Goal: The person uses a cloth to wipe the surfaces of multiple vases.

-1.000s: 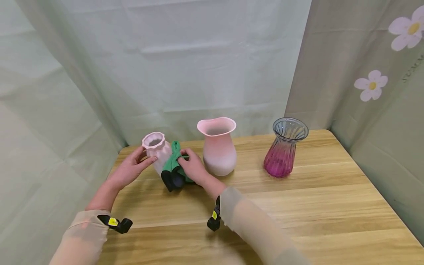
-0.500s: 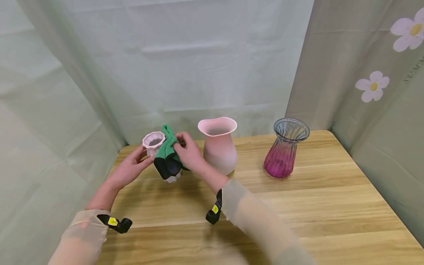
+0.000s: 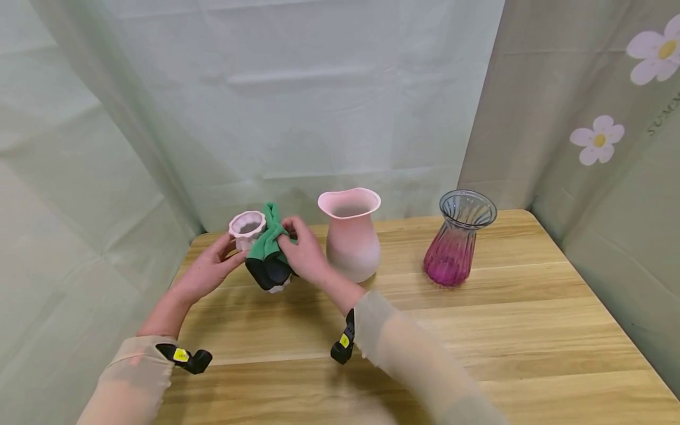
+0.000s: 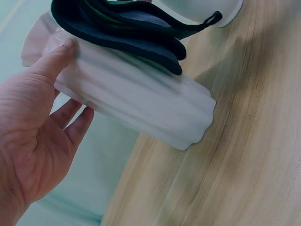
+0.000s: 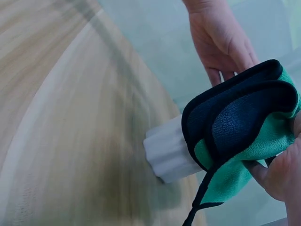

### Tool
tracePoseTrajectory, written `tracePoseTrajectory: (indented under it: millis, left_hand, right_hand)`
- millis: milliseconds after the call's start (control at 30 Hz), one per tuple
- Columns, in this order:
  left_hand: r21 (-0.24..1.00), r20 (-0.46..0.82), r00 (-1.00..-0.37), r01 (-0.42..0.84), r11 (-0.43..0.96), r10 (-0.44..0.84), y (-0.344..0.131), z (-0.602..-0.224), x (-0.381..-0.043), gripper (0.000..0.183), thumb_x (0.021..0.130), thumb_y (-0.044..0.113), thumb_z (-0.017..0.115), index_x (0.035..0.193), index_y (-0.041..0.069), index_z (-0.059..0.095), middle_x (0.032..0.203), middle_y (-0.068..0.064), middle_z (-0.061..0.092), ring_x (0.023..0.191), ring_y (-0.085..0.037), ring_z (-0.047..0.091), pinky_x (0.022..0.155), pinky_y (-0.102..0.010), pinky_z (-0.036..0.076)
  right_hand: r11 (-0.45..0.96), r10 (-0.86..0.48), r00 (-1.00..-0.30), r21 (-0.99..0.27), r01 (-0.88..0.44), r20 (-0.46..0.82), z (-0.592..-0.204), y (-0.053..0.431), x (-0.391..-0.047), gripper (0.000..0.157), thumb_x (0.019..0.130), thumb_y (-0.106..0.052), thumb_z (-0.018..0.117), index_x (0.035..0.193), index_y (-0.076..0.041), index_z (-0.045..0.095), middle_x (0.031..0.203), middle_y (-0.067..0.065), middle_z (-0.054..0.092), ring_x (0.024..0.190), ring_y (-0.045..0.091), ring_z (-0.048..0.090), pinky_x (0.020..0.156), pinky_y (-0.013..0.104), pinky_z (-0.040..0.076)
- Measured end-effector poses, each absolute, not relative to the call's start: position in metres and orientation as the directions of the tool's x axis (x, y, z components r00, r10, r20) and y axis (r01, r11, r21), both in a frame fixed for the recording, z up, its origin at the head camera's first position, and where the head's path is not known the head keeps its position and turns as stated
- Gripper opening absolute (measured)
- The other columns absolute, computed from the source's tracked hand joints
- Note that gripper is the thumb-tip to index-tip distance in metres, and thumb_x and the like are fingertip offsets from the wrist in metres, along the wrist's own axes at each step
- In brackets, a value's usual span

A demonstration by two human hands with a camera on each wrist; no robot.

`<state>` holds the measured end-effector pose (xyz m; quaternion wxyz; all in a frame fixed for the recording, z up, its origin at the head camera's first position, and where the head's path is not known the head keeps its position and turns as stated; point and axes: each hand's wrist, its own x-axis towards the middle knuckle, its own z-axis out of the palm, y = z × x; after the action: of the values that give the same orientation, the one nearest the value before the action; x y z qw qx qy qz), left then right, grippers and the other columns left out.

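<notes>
My left hand [image 3: 204, 274] grips a small pale pink fluted vase [image 4: 127, 94] just under its scalloped rim, the thumb on the near side and fingers behind. In the left wrist view the vase leans, its base close to the wooden tabletop. My right hand [image 3: 305, 248] holds a bunched green cloth [image 3: 270, 236] with dark edging and a hanging loop against the vase's right side. In the right wrist view the cloth [image 5: 244, 127] covers the upper body of the vase, while the scalloped base [image 5: 169, 150] shows below it.
A larger pink-and-white vase [image 3: 353, 245] with a flared, wavy rim stands just right of my right hand. Farther right is a ribbed glass vase [image 3: 457, 242], grey above and magenta below. Pale curtains [image 3: 319, 106] hang behind the wooden table [image 3: 478, 354].
My right hand has carried the cloth up and left along the vase, uncovering its base in the head view. Over the last half second it shifts only slightly. The left hand stays put.
</notes>
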<state>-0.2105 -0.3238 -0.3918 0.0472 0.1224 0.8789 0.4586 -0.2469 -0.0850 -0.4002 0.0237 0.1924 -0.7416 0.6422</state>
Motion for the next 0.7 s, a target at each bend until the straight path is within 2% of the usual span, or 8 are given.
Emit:
tracePoseTrajectory:
  millis: [133,333,500,700]
  left_hand:
    - [0.831,0.046,-0.962,0.186,0.525,0.269,-0.321,-0.392,-0.211,0.07,0.106,0.033,0.059,0.164,0.029,0.021,0.164,-0.008,0.03,0.148,-0.035,0.031,0.11,-0.05,0.041]
    - [0.841,0.049,-0.967,0.174,0.512,0.249,-0.321,-0.394,-0.212,0.067,0.105,0.035,0.061,0.162,0.037,0.026,0.164,-0.002,0.03,0.149,-0.032,0.03,0.112,-0.055,0.038]
    - [0.838,0.05,-0.969,0.173,0.518,0.243,-0.321,-0.395,-0.213,0.068,0.104,0.036,0.061,0.162,0.035,0.026,0.164,-0.003,0.03,0.149,-0.032,0.03,0.112,-0.054,0.037]
    - [0.84,0.05,-0.969,0.173,0.515,0.243,-0.321,-0.395,-0.213,0.068,0.104,0.036,0.061,0.162,0.034,0.026,0.164,-0.003,0.03,0.149,-0.032,0.03,0.112,-0.055,0.037]
  right_hand:
    - [0.116,-0.259,-0.924,-0.941,-0.318,0.28,-0.412,-0.085,-0.246,0.012,0.102,-0.014,0.059,0.113,-0.012,0.063,0.11,0.0,0.063,0.104,0.013,0.059,0.09,0.028,0.05]
    - [0.174,-0.248,-0.938,-0.942,-0.289,0.242,-0.44,-0.086,-0.247,0.015,0.1,-0.013,0.06,0.113,-0.007,0.064,0.116,0.005,0.064,0.108,0.018,0.061,0.095,0.03,0.049]
    - [0.181,-0.245,-0.947,-0.95,-0.255,0.208,-0.459,-0.087,-0.246,0.017,0.098,-0.01,0.06,0.114,-0.005,0.063,0.118,0.007,0.063,0.111,0.02,0.061,0.099,0.032,0.048]
    - [0.173,-0.242,-0.948,-0.953,-0.251,0.206,-0.465,-0.088,-0.247,0.018,0.098,-0.012,0.06,0.114,-0.006,0.063,0.119,0.008,0.063,0.112,0.022,0.06,0.1,0.034,0.048]
